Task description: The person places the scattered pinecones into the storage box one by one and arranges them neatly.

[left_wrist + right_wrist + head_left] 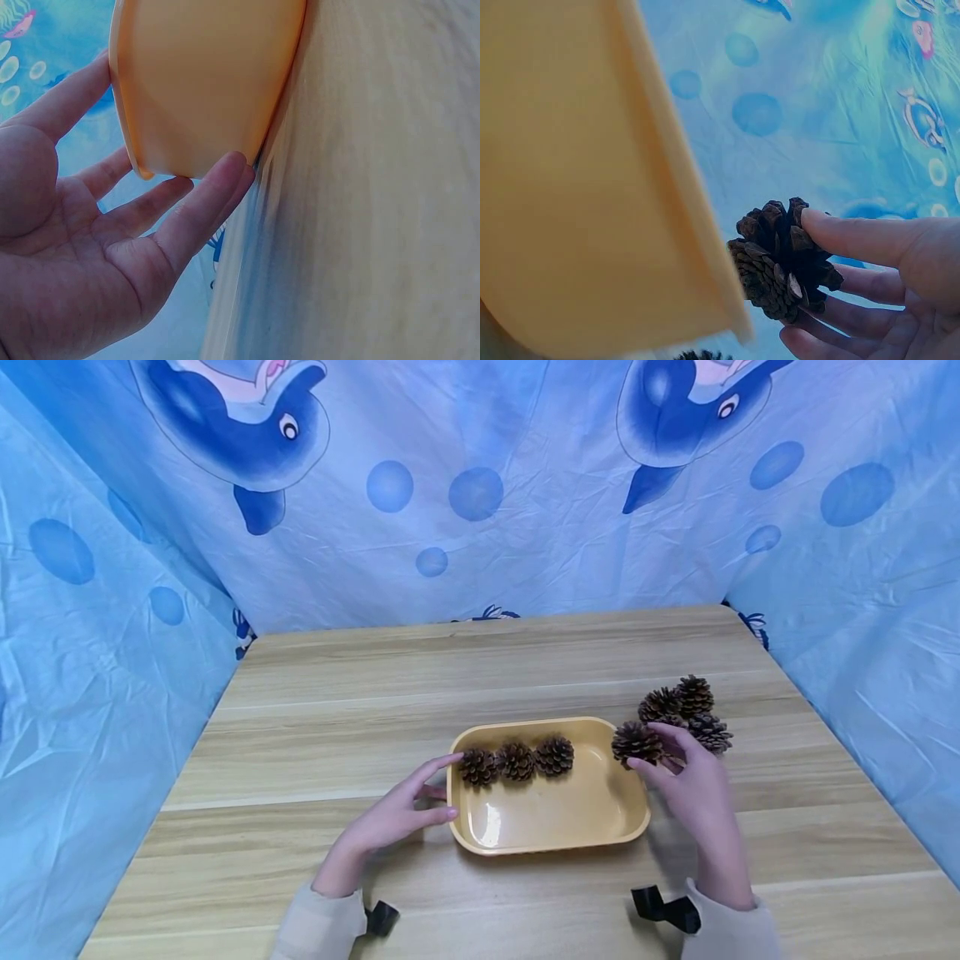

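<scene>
Loading step, I judge: right hand (692, 777) pinches a pine cone (634, 742), tray (555, 818) just left of this grip; left hand (392, 812), fingers extended, touches its opposite end. Next move requires: shift left, release.

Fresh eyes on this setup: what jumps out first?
Probably the bright blue cloth with its cartoon dolphins, filling the background of the head view. Next, the yellow tray in front of it, three dark pine cones lined up toward its far side. Then the right hand, pinching another cone by the tray's far right corner.
</scene>
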`<state>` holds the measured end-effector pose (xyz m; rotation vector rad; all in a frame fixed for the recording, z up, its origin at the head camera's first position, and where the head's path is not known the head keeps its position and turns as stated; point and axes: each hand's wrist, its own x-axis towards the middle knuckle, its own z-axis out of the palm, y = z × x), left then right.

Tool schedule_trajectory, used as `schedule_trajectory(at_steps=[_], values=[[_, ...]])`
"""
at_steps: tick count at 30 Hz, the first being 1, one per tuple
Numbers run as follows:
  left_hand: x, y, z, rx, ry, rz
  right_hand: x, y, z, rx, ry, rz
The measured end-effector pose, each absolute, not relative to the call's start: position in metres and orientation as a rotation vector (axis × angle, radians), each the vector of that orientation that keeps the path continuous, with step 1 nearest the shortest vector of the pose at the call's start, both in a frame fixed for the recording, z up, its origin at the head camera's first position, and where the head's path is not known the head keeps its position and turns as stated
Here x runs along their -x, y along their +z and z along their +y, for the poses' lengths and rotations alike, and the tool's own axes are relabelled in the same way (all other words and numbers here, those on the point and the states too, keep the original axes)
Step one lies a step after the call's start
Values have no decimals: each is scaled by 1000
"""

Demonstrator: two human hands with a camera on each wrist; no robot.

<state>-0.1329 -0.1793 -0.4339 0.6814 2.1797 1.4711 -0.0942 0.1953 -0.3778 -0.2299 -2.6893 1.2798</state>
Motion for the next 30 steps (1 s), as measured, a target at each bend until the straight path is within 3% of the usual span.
schedule_trajectory(at_steps=[14, 30], values=[[132, -432, -179, -669, 1469, 2181, 107, -388, 169, 172, 1365, -2688], [133, -432, -179, -680, 1459, 2192, 112, -394, 157, 138, 1080, -2766]])
